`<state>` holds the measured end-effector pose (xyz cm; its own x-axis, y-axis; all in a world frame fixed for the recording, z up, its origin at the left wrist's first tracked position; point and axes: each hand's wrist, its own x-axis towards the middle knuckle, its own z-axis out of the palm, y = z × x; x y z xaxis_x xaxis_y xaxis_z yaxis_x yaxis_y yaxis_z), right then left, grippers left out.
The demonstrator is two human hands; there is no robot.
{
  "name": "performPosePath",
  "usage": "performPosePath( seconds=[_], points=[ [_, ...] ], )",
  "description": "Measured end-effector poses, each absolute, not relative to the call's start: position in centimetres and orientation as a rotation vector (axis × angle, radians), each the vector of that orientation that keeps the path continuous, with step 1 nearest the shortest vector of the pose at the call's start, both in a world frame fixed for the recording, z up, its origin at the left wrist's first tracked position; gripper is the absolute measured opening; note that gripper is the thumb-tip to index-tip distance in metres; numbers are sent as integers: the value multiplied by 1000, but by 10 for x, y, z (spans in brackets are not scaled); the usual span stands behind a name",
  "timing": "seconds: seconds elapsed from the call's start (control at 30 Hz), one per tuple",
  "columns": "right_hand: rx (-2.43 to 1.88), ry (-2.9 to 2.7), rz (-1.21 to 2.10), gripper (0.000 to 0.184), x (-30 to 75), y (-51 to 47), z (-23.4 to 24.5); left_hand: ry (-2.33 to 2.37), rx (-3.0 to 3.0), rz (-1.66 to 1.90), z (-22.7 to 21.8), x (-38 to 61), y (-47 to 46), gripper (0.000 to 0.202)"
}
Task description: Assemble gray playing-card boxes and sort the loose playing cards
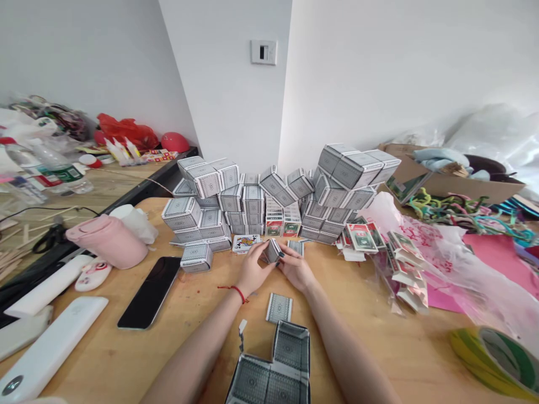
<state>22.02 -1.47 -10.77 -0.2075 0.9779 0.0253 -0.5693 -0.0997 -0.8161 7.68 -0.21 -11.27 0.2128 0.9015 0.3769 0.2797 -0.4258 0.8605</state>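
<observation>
Both my hands meet over the wooden table [370, 342] on a small folded playing-card piece [272, 250]. My left hand [251, 268], with a red string at the wrist, pinches its left side. My right hand [296, 268] pinches its right side. Just beyond them rises a pile of card cubes [236, 205] with patterned grey backs. A joker card [246, 242] lies face up in front of that pile. A single card [279, 307] lies face down between my forearms. An open card structure [273, 370] stands at the near edge.
A black phone [150, 292], a pink cylinder [107, 240] and white cases [50, 345] lie at left. Card decks [362, 235] spill from a plastic bag [442, 264] at right. A green tape roll [497, 359] sits at the near right. A cardboard box [455, 179] stands behind.
</observation>
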Motion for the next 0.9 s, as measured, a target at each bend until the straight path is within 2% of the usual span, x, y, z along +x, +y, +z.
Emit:
performPosePath(
  seconds=[0.37, 0.57, 0.9],
  points=[
    [-696, -741, 1692, 16, 219, -12, -120, 1248, 2075, 1178, -121, 72, 1, 56],
    [-721, -743, 1674, 27, 217, -12, -119, 1218, 2158, 1144, -121, 71, 0, 58],
    [-824, -775, 1615, 24, 219, -10, -122, 1219, 2253, 1153, -120, 71, -2, 58]
  ],
)
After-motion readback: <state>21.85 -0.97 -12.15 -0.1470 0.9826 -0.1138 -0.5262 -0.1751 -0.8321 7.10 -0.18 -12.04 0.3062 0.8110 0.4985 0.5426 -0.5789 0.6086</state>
